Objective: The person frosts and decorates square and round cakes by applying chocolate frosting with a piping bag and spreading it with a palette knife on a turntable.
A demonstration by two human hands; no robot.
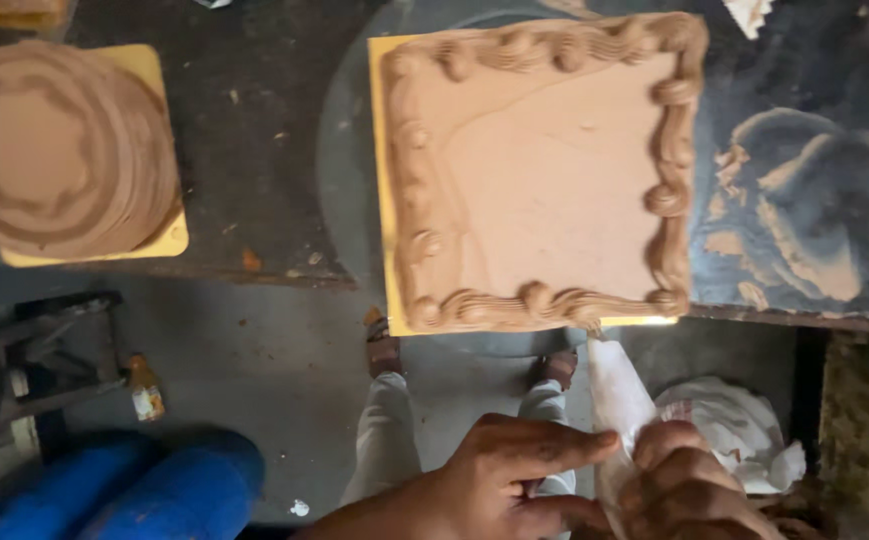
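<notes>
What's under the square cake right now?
A yellow board shows under the square cake, along its left and bottom edges, resting on a round turntable; the cake covers the rest.

**Soft daylight, mild blur**

Diffuse, even light, no hard shadows. Slight glare on the yellow board (382,200) edge. Overall soft focus; both hands at the bottom edge motion-blurred. Floor underneath dimmer. Corners smeared, low detail.

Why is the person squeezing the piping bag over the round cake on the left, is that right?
Not quite. The piping bag, held in both the left hand and the right hand, has its tip at the near edge of the square cake, by its swirled border. The round cake sits far off to the left, untouched. The head view shows this.
</notes>
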